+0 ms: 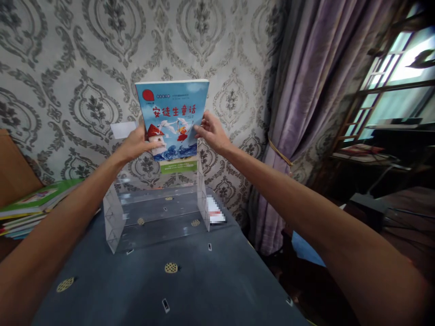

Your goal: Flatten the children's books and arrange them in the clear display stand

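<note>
A blue children's book [173, 113] with red Chinese characters on its cover stands upright at the top tier of a clear acrylic stepped stand [113, 222], against the patterned wall. My left hand [137, 145] grips the book's lower left edge. My right hand [210, 132] pinches its right edge, fingers closed on it. Both arms reach forward over the dark blue table [190, 290].
A stack of colourful books [30, 206] lies at the table's left edge beside a brown board [13, 167]. A purple curtain [306, 108] hangs at the right, with a window [394, 77] and dark furniture beyond. A white label [123, 130] is stuck on the wall.
</note>
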`<state>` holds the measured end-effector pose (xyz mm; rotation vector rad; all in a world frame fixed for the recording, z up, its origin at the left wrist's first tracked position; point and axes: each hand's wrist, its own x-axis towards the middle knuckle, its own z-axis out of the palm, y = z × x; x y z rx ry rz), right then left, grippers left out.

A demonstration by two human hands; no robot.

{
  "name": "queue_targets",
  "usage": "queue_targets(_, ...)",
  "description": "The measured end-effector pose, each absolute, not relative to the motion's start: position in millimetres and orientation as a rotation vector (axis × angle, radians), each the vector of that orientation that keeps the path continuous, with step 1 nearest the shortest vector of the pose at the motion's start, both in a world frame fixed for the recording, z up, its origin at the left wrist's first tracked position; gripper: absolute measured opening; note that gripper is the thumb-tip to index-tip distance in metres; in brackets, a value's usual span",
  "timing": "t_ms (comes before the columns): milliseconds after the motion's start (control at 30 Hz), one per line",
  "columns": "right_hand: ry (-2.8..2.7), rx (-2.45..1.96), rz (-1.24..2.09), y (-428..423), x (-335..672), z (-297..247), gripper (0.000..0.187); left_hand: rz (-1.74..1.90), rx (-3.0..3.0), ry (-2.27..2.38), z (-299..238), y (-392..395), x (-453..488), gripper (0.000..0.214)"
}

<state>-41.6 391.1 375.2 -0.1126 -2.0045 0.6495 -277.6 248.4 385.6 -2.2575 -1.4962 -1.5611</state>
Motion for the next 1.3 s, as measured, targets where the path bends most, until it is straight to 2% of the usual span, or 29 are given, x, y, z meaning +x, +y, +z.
queue_targets(300,-1.932,-0.099,0.583,399,-38,375,0.044,-1.607,-2.246,-1.499,391,257,-278,0.050)
queue_targets(700,-1.939,-0.062,0.635,395,-37,365,0.043,-1.666,-2.164,-1.477,368,256,-281,0.050)
queue_targets(967,-1.989,-0.148,0.785,393,-34,376,0.026,-1.695,-2.102,-1.466,366,256,-278,0.045)
queue_targets(1300,-2.030,-0.122,0.474,395,-31,398,0.025,-1.631,-1.893,-1.439,368,248,-266,0.038)
